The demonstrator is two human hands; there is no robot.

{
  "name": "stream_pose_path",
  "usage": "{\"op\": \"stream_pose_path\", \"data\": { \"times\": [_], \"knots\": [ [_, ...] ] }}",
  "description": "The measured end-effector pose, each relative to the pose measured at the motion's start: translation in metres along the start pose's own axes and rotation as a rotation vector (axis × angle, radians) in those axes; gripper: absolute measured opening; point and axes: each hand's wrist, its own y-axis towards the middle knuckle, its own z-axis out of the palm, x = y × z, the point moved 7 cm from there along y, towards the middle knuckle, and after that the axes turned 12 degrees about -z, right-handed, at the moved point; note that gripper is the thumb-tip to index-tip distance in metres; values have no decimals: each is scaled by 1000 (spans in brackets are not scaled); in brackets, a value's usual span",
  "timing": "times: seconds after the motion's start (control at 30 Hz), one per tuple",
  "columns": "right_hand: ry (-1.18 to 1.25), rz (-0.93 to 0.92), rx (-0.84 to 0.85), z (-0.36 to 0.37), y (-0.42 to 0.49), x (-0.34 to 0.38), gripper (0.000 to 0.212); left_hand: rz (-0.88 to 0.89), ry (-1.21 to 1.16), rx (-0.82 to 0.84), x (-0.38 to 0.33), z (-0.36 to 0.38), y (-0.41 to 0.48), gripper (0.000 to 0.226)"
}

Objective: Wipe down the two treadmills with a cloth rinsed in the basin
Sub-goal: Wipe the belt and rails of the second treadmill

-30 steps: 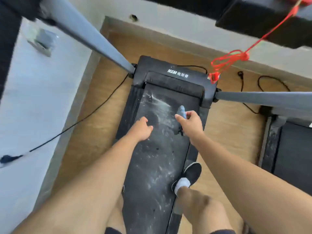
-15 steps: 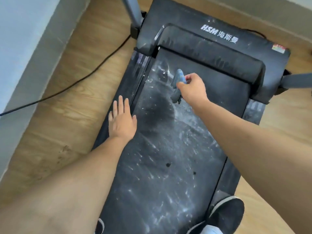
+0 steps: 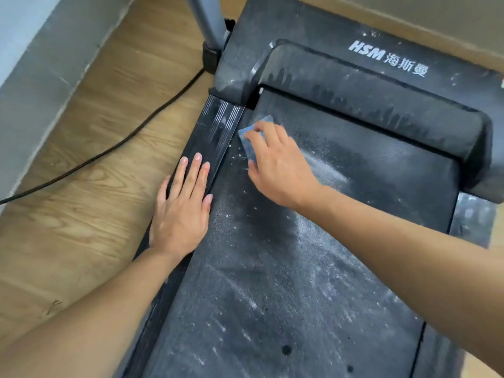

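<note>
Little of the job looked done: judged only a start on one treadmill (image 3: 313,28), with the second one and the basin out of view. Pressed a small blue cloth (image 3: 261,121) flat on the belt (image 3: 272,268), up in the front left corner, just beside the ribbed left rail (image 3: 218,124) and just short of the motor cover (image 3: 381,105). Looked thin and flat, with only one corner and one edge showing, the remainder hidden under the right hand (image 3: 281,170). Pinned it with that hand's fingers (image 3: 263,132) bent over the top and the thumb at the near edge, clamped on the cloth and not spread. Made out a darker, cleaner-looking patch just behind the cloth, and pale dust streaks and specks over most of the belt nearer the body. Made out run marks down the motor cover too, and a grey film on the right rail (image 3: 471,214). Reckoned nearly the whole belt, both rails and the cover left to wipe, then the other machine. Rested the left hand (image 3: 180,211) flat on the left rail, fingers (image 3: 191,173) straight and close together, holding nothing. Beyond, noted a grey upright post (image 3: 207,20), a black cable (image 3: 122,143) trailing across the wooden floor (image 3: 95,214), and a grey wall (image 3: 41,64) at the far left.
</note>
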Motion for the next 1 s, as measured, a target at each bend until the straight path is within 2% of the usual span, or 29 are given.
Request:
{"op": "stream_pose_path", "data": {
  "times": [0.17, 0.23, 0.37, 0.43, 0.57, 0.73, 0.87, 1.0],
  "knots": [
    [-139, -136, 256, 47, -2, -23, 81, 3, -51, -24, -2, 0, -1, 63],
    [-207, -167, 271, 52, 5, -37, 82, 6, -60, -34, -2, 3, 1, 63],
    [-237, -36, 217, 33, 33, -70, 80, 6, -26, -41, -3, 5, 3, 63],
    [-241, -43, 217, 28, 39, -77, 78, 1, -20, -38, -2, 6, 3, 63],
    [-149, -98, 226, 32, 34, -75, 66, -8, -17, -46, -2, 7, 3, 63],
    [44, 5, 224, 40, 19, -42, 77, -24, -7, -35, -3, 6, 3, 64],
    [67, -249, 308, 49, -39, 26, 78, -6, -29, -37, -4, 2, 2, 63],
    [15, -415, 371, 53, -44, 16, 72, -4, -47, -42, -4, -1, 4, 62]
  ]
}}
